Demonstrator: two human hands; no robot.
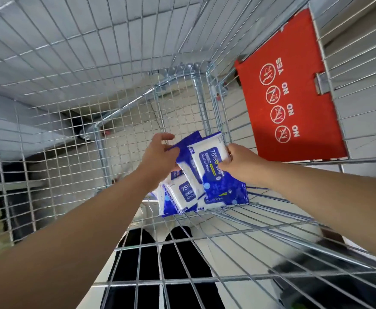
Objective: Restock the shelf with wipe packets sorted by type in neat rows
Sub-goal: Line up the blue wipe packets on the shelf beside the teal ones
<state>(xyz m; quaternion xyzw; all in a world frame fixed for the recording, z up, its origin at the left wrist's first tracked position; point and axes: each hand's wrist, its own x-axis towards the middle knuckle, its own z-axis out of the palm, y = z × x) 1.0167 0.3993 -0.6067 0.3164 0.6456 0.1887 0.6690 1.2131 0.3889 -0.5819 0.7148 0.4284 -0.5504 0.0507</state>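
Hidden bits: the left hand (160, 150) fingertips are tucked behind the blue packet (187, 141), and its lower half is covered by the top packet (209, 155). The loose pile of packets (182, 192) is partly under both, and its small print is blurred. Everything sits inside the wire cart (48, 130). The mesh walls crowd both forearms, and the red flap (294, 97) with YES/NO icons stands on the right wall. Dark legs (160, 253) show through the near mesh. Left hand curls round the blue packet's left edge, thumb lifted. Right hand (240, 161) pinches the top packet's right side. Top packet is label-up, its long axis pointing away from the person, held just above the pile.
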